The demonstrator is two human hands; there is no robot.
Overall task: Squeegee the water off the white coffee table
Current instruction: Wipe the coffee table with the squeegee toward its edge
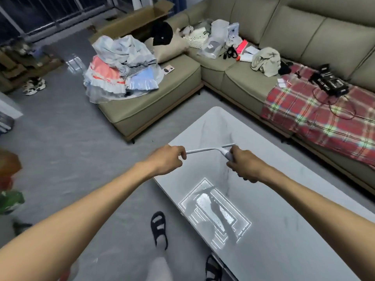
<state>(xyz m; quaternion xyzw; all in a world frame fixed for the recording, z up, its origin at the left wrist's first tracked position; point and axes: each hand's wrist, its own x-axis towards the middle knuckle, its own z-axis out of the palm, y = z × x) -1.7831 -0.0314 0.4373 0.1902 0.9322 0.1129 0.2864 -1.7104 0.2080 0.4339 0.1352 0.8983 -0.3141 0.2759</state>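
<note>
while both hands hold the white squeegee (211,150) up over the white coffee table (284,230), its long thin bar runs from side to side between them. the left hand (166,159) pinches the left end of the bar with curled fingers. the right hand (243,163) wraps tight round the short handle, which comes off the middle of the bar toward the person. the right end of the bar pokes out just past the right hand. the squeegee is above the left side of the table, about halfway along it. i cannot tell if the blade touches the top.

nearer the person, a bright square light patch (215,216) shines on the table top, with small wet-looking spots in it.

a black box (329,81) with white writing lies on a red plaid blanket (304,110) on the green sofa (162,106). the writing is too blurry to read. a pile of clothes (119,67) sits on the sofa's near end. a foot in a black sandal (160,230) stands on the grey floor beside the table.
</note>
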